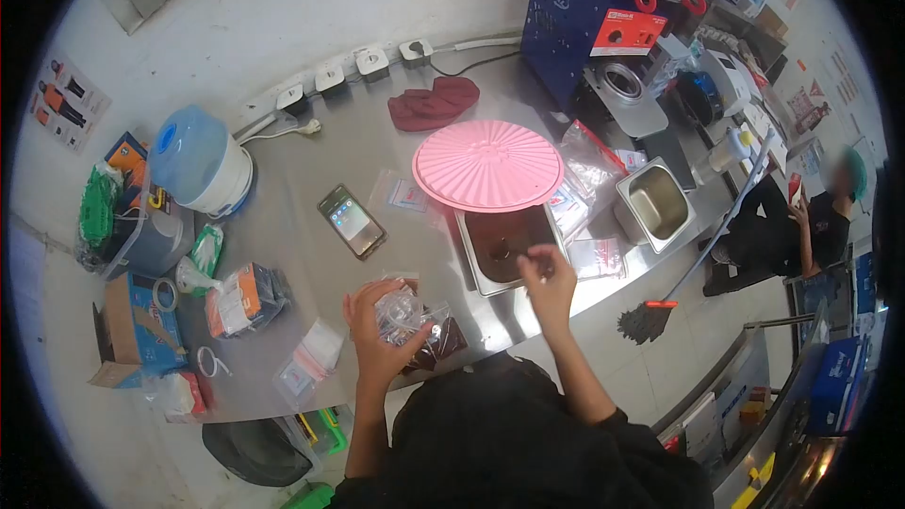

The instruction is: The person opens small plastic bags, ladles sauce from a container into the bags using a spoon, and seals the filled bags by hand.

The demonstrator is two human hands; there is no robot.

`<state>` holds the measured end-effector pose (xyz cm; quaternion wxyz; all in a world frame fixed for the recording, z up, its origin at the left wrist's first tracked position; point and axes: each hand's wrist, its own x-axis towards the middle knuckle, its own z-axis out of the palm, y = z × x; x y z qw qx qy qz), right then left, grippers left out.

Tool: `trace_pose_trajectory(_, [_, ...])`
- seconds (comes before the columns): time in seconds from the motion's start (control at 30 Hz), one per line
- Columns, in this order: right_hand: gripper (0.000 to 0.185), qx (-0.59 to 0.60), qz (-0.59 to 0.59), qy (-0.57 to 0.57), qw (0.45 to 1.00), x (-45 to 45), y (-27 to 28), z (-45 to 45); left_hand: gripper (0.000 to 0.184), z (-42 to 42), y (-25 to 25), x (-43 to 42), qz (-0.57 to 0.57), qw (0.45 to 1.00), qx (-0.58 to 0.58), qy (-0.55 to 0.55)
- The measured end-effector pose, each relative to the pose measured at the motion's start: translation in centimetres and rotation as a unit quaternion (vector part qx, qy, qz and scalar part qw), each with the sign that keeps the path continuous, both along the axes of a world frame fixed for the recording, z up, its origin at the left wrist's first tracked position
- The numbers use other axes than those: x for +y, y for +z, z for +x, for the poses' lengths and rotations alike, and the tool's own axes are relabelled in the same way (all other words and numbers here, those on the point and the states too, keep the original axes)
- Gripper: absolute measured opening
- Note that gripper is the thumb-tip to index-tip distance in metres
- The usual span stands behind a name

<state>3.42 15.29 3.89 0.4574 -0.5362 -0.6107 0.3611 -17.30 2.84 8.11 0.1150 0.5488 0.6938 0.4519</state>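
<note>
Clasping clear plastic (400, 309) in the left grip (373, 344), by dark packets (445, 339) on the table (273, 217). Hovering over the pan (485, 289) with the right grip (550, 288); cannot tell whether pinching anything.

Two bare hands: left hand (379, 332), right hand (549, 290). Two steel pans: larger pan (470, 254), smaller pan (652, 192). Pink lid (488, 165): one. Clear plastic item (400, 309): one. Smartphone (353, 221): one. White wall sockets (372, 63): four. White plug (309, 127): one. Maroon cloth (434, 104): one. Blue-domed tub (196, 160): one. Mop (647, 320): one. Open blue carton (162, 335): one. Seated co-worker (822, 226): one. Brown-filled packets (445, 335) overlap, exact count unclear. Zip bags (314, 358): more than three; they overlap too, so exact number can't be told.
</note>
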Motion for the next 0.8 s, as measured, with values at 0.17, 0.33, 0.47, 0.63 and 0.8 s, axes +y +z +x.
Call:
trace_pose_trajectory(0.17, [0.013, -0.058, -0.002, 0.094, 0.994, 4.9, -0.9, 0.8, 0.061, 0.1, -0.6, -0.3, -0.014, 1.000, -0.001, 0.001])
trace_pose_trajectory(0.33, [0.016, -0.169, 0.076, 0.308, 0.933, 5.7, 1.4, 2.6, 0.061, -0.2, -1.6, -0.9, -0.023, 0.999, 0.007, 0.022])
trace_pose_trajectory(0.47, [0.016, -0.153, 0.044, 0.358, 0.920, 5.8, -0.3, 3.4, 0.061, -0.1, -1.3, -0.9, -0.040, 0.999, -0.005, 0.010])
trace_pose_trajectory(0.63, [0.026, 0.077, -0.209, 0.258, 0.940, 5.1, -2.2, 5.2, 0.061, -0.1, -1.9, -1.1, -0.035, 0.999, -0.011, 0.016])
trace_pose_trajectory(0.8, [0.037, 0.196, -0.261, 0.120, 0.938, 3.8, -3.0, 7.5, 0.062, 0.0, -2.2, -1.1, -0.036, 0.999, -0.011, 0.023])
